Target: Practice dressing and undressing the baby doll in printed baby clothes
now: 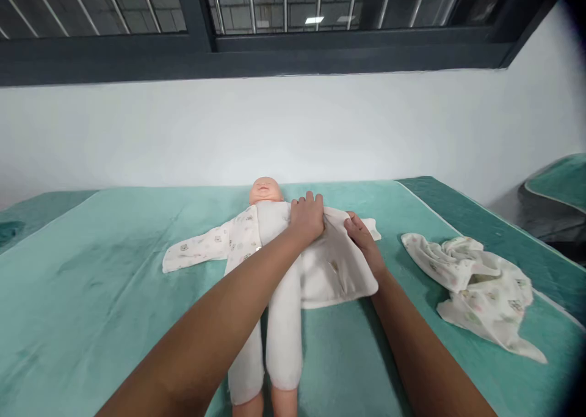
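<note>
A baby doll (284, 350) with a white cloth body lies on its back, its head toward the wall. One side of a white printed baby shirt (196, 250) covers the doll's arm and chest on the left, with that sleeve stretched out. The shirt's other front panel is folded open to the right, its plain inner side up. My left hand (307, 217) is closed on the panel's upper edge near the doll's chest. Further right, my right hand (364, 240) grips the same panel by its outer side, thumb on top. My left forearm hides part of the doll's middle.
A crumpled white printed baby garment (480, 289) lies to the right on the green bed cover (114, 319). Behind the bed rises a white wall (183, 130), with a dark-framed barred window (284, 54) above. A green-covered piece of furniture (561, 182) stands at the far right.
</note>
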Demonstrator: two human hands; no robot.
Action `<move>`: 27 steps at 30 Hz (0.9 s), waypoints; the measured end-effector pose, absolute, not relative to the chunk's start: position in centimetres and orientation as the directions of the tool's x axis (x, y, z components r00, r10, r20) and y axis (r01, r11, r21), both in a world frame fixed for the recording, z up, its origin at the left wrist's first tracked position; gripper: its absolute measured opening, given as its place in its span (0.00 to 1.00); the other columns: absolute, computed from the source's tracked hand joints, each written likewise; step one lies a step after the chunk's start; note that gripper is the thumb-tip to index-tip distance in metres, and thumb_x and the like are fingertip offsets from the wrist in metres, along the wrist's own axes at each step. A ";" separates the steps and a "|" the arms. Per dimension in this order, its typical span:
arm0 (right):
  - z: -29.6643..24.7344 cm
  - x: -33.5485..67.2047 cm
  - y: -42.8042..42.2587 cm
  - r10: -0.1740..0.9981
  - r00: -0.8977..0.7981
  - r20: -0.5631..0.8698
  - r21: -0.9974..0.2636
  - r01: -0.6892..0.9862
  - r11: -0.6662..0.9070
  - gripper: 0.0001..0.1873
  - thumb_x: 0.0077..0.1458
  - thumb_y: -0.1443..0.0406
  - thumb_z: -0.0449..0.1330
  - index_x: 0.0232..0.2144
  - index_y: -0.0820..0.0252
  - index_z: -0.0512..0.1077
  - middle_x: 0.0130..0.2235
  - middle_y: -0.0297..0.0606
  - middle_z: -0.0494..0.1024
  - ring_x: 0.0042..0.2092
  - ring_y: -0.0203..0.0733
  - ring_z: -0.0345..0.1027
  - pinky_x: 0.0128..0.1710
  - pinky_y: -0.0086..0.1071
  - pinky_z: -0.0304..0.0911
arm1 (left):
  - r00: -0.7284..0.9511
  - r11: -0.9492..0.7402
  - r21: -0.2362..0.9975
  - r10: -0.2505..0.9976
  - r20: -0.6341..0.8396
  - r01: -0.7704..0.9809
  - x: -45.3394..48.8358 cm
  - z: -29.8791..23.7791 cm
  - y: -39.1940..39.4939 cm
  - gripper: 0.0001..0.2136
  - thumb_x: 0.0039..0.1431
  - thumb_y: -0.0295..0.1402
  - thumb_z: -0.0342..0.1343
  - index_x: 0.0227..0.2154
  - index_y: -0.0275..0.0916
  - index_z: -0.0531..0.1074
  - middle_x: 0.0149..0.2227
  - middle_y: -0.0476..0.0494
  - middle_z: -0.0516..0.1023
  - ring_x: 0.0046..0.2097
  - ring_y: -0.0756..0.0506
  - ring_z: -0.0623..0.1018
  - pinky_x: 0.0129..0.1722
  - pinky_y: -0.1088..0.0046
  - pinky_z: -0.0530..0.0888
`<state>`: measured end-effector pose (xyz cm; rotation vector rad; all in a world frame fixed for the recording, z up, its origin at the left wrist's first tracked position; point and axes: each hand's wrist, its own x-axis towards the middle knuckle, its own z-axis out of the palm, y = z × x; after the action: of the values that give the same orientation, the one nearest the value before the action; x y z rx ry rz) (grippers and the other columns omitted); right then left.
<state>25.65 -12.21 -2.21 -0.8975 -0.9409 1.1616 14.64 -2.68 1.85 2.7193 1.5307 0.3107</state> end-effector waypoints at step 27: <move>-1.3 15.7 -21.6 0.811 -0.201 0.549 -0.535 0.661 0.526 0.23 0.59 0.66 0.58 0.56 0.51 0.62 0.54 0.40 0.70 0.55 0.48 0.62 0.55 0.45 0.60 | 0.245 -0.451 0.655 0.889 0.386 0.606 1.5 3.7 -3.1 0.08 0.60 0.32 0.46 0.38 0.40 0.69 0.45 0.41 0.74 0.48 0.42 0.73 0.49 0.62 0.69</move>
<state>15.69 -21.55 -1.33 -1.2027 -1.9348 0.2288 1.51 -3.11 3.73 2.1526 1.3719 1.0481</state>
